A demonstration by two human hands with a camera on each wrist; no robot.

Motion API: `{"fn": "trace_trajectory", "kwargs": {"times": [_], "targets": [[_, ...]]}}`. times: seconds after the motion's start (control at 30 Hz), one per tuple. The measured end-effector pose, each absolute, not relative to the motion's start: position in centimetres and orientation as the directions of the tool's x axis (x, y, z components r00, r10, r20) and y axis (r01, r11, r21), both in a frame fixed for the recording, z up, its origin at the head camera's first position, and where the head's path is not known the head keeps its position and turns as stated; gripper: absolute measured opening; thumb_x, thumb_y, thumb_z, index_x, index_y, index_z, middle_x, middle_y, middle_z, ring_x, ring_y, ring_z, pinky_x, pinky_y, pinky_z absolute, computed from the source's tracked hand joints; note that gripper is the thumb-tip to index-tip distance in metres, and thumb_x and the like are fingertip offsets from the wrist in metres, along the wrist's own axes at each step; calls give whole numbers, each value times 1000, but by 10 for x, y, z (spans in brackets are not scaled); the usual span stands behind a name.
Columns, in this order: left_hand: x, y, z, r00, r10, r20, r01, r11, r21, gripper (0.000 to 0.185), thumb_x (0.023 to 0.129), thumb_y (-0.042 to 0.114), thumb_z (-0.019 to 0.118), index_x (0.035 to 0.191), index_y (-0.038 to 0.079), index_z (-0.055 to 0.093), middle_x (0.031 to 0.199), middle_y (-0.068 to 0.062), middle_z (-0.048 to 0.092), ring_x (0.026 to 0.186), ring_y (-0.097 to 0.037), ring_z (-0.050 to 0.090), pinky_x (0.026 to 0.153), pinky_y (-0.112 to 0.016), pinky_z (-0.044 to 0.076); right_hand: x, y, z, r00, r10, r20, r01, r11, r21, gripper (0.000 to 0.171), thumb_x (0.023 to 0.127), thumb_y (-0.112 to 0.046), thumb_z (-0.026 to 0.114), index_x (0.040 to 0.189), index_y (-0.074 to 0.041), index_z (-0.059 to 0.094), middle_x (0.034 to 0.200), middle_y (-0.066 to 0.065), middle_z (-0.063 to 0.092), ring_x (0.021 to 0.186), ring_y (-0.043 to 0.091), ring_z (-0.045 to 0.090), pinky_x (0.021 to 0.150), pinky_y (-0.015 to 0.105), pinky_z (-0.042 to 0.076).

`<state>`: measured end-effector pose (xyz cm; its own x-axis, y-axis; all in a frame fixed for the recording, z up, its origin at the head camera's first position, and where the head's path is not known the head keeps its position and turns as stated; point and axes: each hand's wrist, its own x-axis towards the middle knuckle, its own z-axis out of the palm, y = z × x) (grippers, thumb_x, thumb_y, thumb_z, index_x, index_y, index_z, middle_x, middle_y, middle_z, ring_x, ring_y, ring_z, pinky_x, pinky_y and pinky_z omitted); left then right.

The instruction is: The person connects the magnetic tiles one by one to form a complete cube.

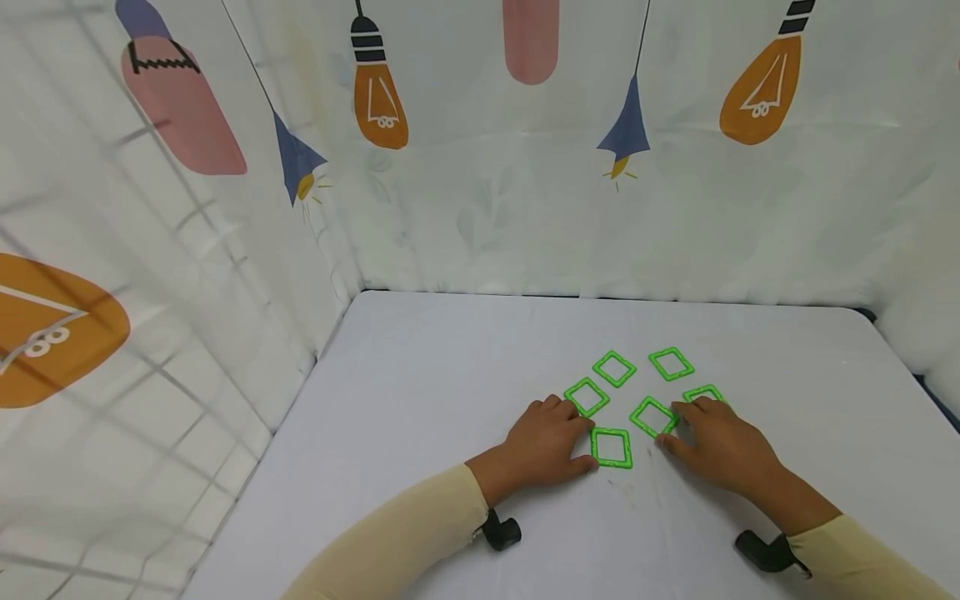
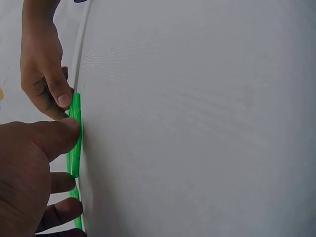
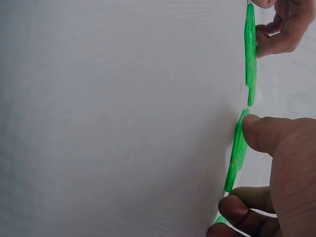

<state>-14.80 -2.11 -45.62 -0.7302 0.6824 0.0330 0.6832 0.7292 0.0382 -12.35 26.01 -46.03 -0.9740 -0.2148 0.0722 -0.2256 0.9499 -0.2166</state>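
Several green square plastic frames lie flat on the white table. My left hand (image 1: 551, 442) has its thumb and index finger at the two left corners of the nearest green square frame (image 1: 613, 466); its other fingers lie by another green frame (image 1: 587, 412) behind. To the right, my right hand (image 1: 723, 446) holds a second green square frame (image 1: 642, 405) by two corners, thumb in front and index finger behind. Its remaining fingers partly cover a green frame (image 1: 703, 389). Edge-on, the left wrist view shows the left-hand frame (image 2: 75, 153); the right wrist view shows the right-hand frame (image 3: 237, 148).
Two more green frames, one at back left (image 1: 614, 382) and one at back right (image 1: 671, 351), lie farther off on the table (image 1: 450, 358). Behind and to the left hangs a white curtain (image 1: 480, 192) printed with lamps and bulbs. Each wrist carries a black camera mount (image 1: 501, 532).
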Motion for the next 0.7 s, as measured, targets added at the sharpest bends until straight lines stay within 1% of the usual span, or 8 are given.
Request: {"fn": "trace_trajectory", "kwargs": {"times": [0.4, 0.57, 0.7], "targets": [[-148, -20, -458, -729, 682, 54, 684, 729, 32, 52, 92, 60, 68, 131, 26, 69, 109, 8, 59, 101, -12, 49, 83, -28, 41, -125, 259, -460, -975, -212, 64, -221, 949, -227, 59, 85, -39, 82, 123, 3, 68, 117, 25, 63, 112, 45, 60, 81, 59, 54], [-148, -20, -457, -728, 683, 55, 685, 728, 31, 51, 92, 60, 69, 130, 26, 69, 108, 8, 58, 101, -12, 49, 83, -28, 42, -125, 259, -460, -975, -213, 69, -224, 943, -248, 57, 86, -39, 82, 122, 3, 67, 119, 24, 63, 113, 44, 59, 82, 59, 53], [-146, -22, -455, -726, 686, 54, 688, 725, 28, 50, 92, 59, 69, 128, 26, 69, 109, 7, 58, 101, -12, 49, 83, -28, 42, -125, 258, -459, -974, -214, 70, -225, 937, -268, 58, 86, -38, 82, 123, 2, 65, 119, 21, 64, 115, 42, 59, 83, 57, 53]]}}
